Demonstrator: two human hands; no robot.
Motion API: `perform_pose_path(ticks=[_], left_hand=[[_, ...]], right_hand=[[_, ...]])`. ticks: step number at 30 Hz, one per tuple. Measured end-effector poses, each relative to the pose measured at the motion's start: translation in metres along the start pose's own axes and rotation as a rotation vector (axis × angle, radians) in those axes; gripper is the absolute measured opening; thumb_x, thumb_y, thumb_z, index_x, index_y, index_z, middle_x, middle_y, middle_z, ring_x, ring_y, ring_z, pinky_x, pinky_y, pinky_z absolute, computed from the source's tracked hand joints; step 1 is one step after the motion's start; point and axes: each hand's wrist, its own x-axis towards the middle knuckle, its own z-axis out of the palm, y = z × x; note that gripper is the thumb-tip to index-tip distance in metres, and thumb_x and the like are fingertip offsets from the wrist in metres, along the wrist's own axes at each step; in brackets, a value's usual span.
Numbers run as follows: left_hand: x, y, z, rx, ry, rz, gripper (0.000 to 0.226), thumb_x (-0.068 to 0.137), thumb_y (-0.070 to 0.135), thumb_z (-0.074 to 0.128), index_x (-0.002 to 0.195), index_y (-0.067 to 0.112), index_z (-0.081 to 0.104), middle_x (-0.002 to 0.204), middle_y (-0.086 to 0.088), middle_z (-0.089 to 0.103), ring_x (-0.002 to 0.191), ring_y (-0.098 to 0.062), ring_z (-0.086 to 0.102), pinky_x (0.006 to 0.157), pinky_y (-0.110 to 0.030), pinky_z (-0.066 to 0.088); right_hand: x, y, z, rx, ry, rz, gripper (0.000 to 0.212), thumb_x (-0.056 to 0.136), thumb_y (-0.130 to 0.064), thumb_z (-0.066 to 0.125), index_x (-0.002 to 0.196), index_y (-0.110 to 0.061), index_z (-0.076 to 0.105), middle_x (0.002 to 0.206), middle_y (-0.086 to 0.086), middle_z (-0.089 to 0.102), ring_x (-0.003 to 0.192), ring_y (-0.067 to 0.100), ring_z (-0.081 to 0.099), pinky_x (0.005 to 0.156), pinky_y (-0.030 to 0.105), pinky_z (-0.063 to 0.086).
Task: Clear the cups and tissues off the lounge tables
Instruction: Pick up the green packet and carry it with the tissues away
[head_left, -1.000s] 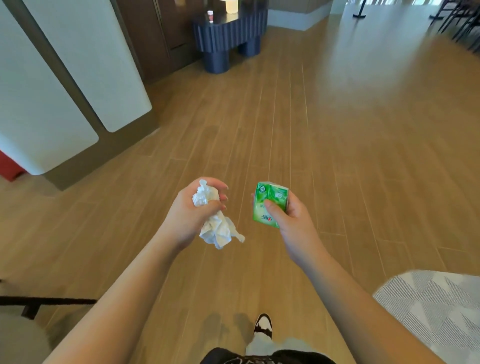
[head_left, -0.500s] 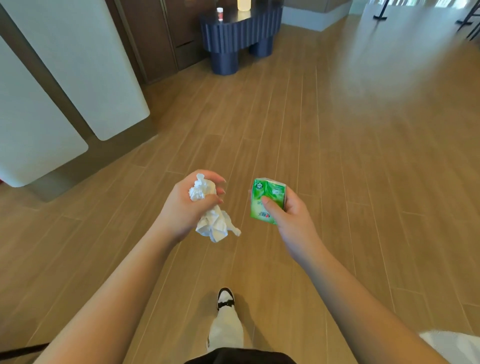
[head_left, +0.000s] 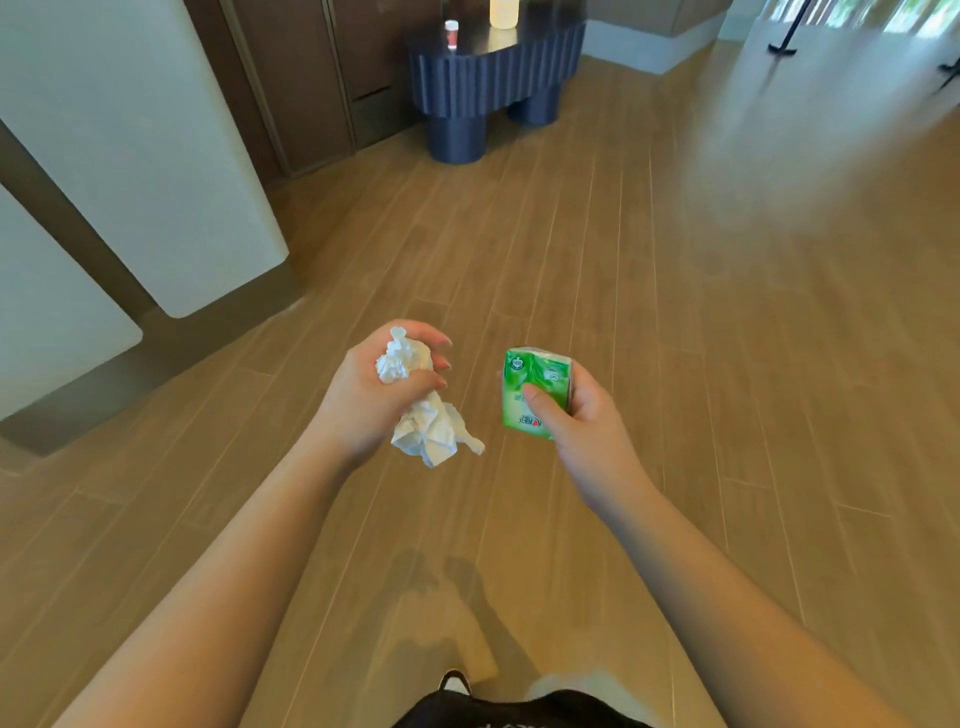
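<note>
The left hand (head_left: 382, 395) grips soft, feather-light crumpled tissues (head_left: 418, 410), bunched in the fist. Just beside it, the right hand (head_left: 576, 415) pinches a squashy green tissue packet (head_left: 535, 392) across its faces.

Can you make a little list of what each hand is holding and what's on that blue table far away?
left hand: grips crumpled white tissues
right hand: holds a green tissue pack, thumb on its front
hands: apart, not touching
floor: wooden planks
ahead: dark blue ribbed table
on the table: a small red-and-white cup and a pale container, cut off at the top edge
</note>
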Motion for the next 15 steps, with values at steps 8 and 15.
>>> perform_pose_path(ticks=[8, 15], left_hand=[[0.147, -0.020, 0.028, 0.054, -0.035, -0.006, 0.027, 0.074, 0.013, 0.065, 0.094, 0.031, 0.073, 0.091, 0.000, 0.073, 0.082, -0.014, 0.070, 0.070, -0.025, 0.060], [0.288, -0.013, 0.070, 0.092, -0.051, -0.023, 0.032, 0.081, 0.005, 0.065, 0.098, 0.030, 0.073, 0.093, 0.001, 0.074, 0.081, -0.010, 0.072, 0.066, -0.018, 0.056]], right_hand=[[0.137, 0.020, -0.057, 0.047, 0.053, 0.044, 0.027, 0.089, -0.030, 0.062, 0.116, -0.033, 0.066, 0.114, 0.000, 0.074, 0.109, 0.021, 0.069, 0.095, 0.044, 0.056], [0.277, 0.008, -0.121, 0.070, 0.063, 0.049, 0.026, 0.092, -0.025, 0.062, 0.117, -0.027, 0.066, 0.115, 0.001, 0.074, 0.110, 0.021, 0.069, 0.099, 0.048, 0.054]])
